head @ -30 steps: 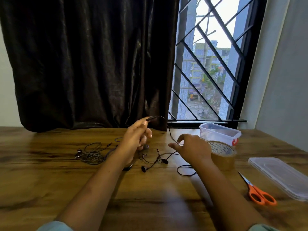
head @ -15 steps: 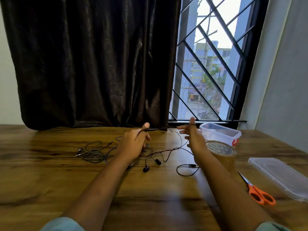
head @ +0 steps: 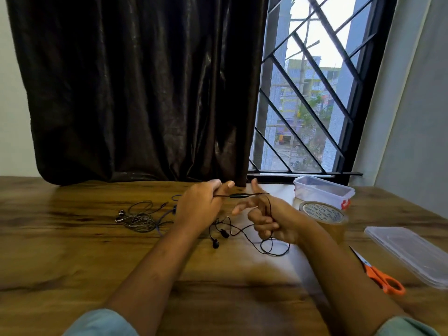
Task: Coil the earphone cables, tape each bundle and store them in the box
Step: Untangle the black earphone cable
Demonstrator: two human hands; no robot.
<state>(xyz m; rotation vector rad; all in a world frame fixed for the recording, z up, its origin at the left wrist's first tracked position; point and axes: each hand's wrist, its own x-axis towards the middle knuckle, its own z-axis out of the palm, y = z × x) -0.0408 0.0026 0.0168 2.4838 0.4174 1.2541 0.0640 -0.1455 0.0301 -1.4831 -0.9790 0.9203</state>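
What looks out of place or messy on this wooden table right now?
Mainly the tangled heap of grey earphone cables on the wooden table, left of the left hand: it lies knotted, not coiled. The clear plastic lid lies apart from its open clear plastic box. Nothing looks spilled or broken.

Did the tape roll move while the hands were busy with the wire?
No. The tape roll still sits right in front of the clear box, same as before.
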